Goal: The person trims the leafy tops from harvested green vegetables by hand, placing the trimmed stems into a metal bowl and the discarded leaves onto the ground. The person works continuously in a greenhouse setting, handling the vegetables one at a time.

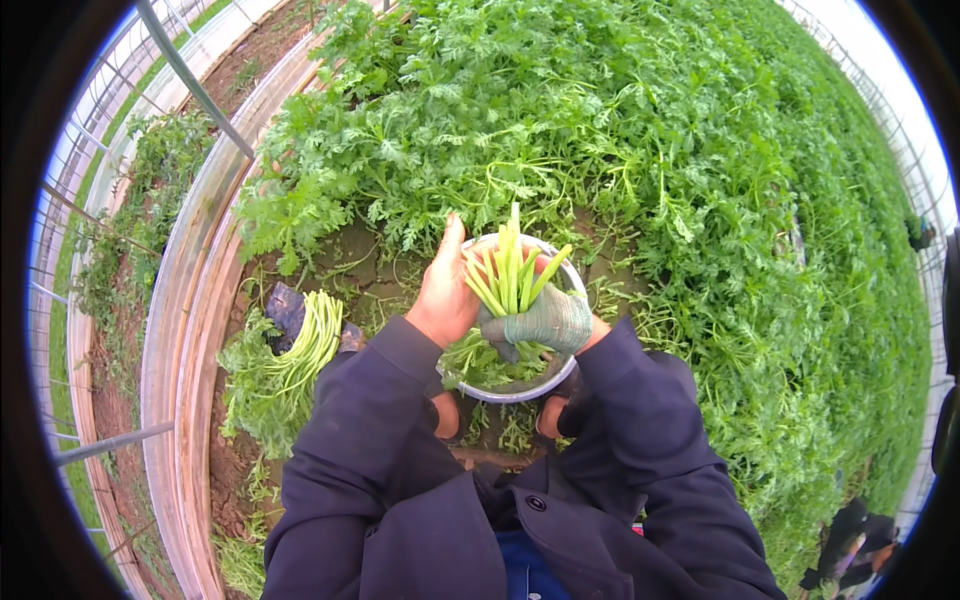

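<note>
A bunch of cut leafy-green stems (514, 274) stands over a round white-rimmed tub (517, 394), its pale cut ends pointing up and away from me. My right hand (547, 319), in a grey-green knitted glove, is closed around the bunch. Bare, my left hand (448, 292) rests along the bunch's left side with its fingers partly behind the stems; whether it grips them is hidden. Loose green leaves (495, 361) lie inside the tub under my hands. To the left, a larger pile of cut greens (307, 341) lies on the ground beside dark plastic film (285, 311).
Dense leafy plants (600, 112) grow ahead and to the right. Clear plastic sheeting (187, 322) and metal greenhouse poles (195, 82) run along the left. My feet are on either side of the tub. Another person (855, 544) is at the lower right.
</note>
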### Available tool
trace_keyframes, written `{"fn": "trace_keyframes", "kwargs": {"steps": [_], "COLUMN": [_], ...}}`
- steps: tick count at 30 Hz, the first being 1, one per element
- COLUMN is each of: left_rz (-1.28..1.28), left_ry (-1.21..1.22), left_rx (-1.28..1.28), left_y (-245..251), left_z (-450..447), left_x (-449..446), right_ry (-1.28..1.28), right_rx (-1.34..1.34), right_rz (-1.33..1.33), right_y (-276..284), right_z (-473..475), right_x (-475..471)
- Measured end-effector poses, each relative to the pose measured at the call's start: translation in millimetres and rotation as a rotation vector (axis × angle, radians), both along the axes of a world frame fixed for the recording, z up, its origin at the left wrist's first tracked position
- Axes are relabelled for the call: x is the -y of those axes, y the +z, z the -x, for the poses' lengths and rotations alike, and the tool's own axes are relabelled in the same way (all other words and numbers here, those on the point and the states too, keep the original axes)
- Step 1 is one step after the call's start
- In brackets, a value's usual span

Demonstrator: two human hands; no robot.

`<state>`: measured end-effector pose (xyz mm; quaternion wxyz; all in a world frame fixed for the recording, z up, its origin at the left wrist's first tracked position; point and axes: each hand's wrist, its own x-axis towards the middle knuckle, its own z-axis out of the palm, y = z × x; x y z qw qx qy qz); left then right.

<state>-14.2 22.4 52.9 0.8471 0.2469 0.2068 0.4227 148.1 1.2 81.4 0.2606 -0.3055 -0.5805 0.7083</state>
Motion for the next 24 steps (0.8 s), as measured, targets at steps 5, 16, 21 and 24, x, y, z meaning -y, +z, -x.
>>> {"fn": "trace_keyframes", "kwargs": {"steps": [5,16,21,24], "left_rz": [-0.190,-0.471,-0.343,-0.293], "left_ry": [0.075,0.134,0.179,0.210], "left_rx": [-0.247,-0.471,-0.364,-0.360], "left_y": [1.0,2.1,2.9,1.9], "left_z": [-0.4,-6.6,-1.8,-1.7], "left_x": [4.6,13.0,12.1,10.2], "right_ry": [-0.117,-0.189,-0.014,-0.025], "right_rx": [-0.043,-0.187,0.372,0.501], "right_rz": [0.005,0.348,-0.363,-0.315], "right_y": [-7.8,-67.2,-42.7,-37.0], "right_z": [-6.3,2.2,20.6,24.6], "right_x": [-10.1,-14.9,-14.2,-11.6]}}
